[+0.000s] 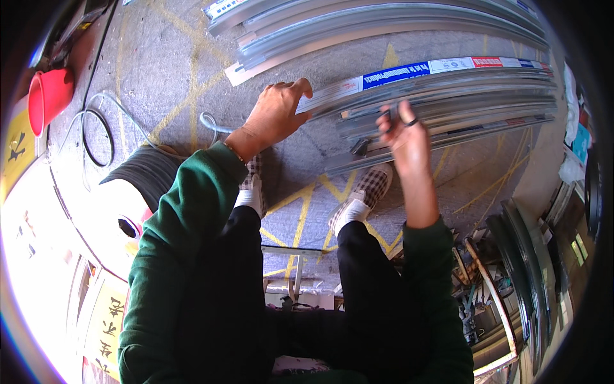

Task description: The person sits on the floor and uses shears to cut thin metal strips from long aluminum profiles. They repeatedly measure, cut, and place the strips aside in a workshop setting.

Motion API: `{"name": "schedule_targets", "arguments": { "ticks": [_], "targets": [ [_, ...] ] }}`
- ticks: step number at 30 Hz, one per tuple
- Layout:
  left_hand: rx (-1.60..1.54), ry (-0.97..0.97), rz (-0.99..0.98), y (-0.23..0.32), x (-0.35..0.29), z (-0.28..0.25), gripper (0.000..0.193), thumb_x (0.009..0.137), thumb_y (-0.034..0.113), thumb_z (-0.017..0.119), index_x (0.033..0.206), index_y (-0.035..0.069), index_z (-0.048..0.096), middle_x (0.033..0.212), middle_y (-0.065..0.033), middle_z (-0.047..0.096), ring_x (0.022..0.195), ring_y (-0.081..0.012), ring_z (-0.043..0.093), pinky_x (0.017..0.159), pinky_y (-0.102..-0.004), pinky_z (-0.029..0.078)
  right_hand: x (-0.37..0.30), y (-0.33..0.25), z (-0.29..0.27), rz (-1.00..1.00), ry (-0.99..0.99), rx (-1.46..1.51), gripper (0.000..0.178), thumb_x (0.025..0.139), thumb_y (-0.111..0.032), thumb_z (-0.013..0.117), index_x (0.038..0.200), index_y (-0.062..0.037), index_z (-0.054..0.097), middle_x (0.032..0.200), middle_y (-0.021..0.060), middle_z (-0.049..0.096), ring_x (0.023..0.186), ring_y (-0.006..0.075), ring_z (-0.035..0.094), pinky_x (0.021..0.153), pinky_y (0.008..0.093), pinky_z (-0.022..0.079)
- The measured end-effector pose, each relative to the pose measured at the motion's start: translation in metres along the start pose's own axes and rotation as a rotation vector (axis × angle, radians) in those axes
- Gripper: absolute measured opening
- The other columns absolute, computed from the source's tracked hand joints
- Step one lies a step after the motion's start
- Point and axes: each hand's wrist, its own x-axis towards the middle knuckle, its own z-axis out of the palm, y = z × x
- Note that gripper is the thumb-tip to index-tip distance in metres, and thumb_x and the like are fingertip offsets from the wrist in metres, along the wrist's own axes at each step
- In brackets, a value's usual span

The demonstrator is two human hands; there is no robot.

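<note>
My left hand [272,115] is at the near left end of a long metal profile [332,95] with a blue and white label strip. Its fingers curve forward with the thumb apart, and the profile's end shows in the gap; I cannot tell whether they touch. Above the nearer profiles [448,105], my right hand [408,137] is raised, slightly blurred. Its fingers are closed around a small dark object [392,116] too unclear to name. A dark ring circles one finger. A small black piece [359,147] sits at the profile ends below it.
More metal profiles [358,32] lie at the far side. To the left are a spool of dark strip [144,173], a loose grey cord [121,105] and a red bucket [50,96]. A rusty frame [495,294] and curved dark strips [521,269] stand at lower right.
</note>
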Motion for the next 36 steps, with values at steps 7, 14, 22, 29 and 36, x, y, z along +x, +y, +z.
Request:
{"name": "schedule_targets", "arguments": {
  "ticks": [7,14,22,29,36],
  "targets": [
    [-0.013,0.043,0.034,-0.001,-0.001,0.001,0.039,0.078,0.015,0.079,0.11,0.008,0.058,0.104,-0.0195,0.07,0.1,-0.0363,0.068,0.086,-0.0435,0.054,-0.036,0.047,0.046,0.251,-0.231,0.004,0.044,0.1,-0.041,0.057,0.104,0.0026,0.065,0.077,0.0069,0.065,0.064,0.0105,0.061,0.053,0.0233,0.047],
    [0.023,0.032,0.015,0.003,-0.002,0.0,0.038,0.079,0.016,0.079,0.11,0.008,0.058,0.106,-0.0197,0.069,0.102,-0.0356,0.068,0.087,-0.0428,0.055,-0.028,0.042,0.033,0.146,-0.142,-0.047,0.038,0.098,-0.037,0.062,0.101,0.0007,0.067,0.073,0.0032,0.063,0.061,0.0076,0.057,0.052,0.022,0.043],
    [0.022,0.038,0.004,0.003,-0.002,0.002,0.036,0.079,0.014,0.079,0.108,0.007,0.059,0.107,-0.0196,0.07,0.103,-0.0356,0.067,0.088,-0.043,0.055,0.03,-0.03,-0.048,-0.305,0.336,0.026,0.034,0.097,-0.037,0.063,0.095,-0.0033,0.066,0.081,0.0071,0.068,0.074,0.0111,0.065,0.06,0.0208,0.05],
    [0.007,0.06,0.014,0.002,-0.002,0.003,0.036,0.078,0.013,0.079,0.107,0.007,0.059,0.105,-0.0188,0.07,0.1,-0.0362,0.067,0.087,-0.0434,0.055,-0.032,0.031,0.007,0.21,-0.284,0.047,0.043,0.099,-0.04,0.058,0.103,0.0015,0.065,0.078,0.0096,0.068,0.064,0.0126,0.064,0.053,0.0225,0.048],
    [0.005,0.057,0.017,0.002,-0.002,0.004,0.036,0.077,0.012,0.079,0.106,0.007,0.059,0.103,-0.0167,0.069,0.1,-0.0359,0.066,0.086,-0.0438,0.053,-0.029,0.046,0.032,0.241,-0.293,0.085,0.041,0.1,-0.038,0.057,0.101,0.0022,0.065,0.079,0.0115,0.068,0.066,0.0143,0.065,0.055,0.0245,0.048]
  ]
}}
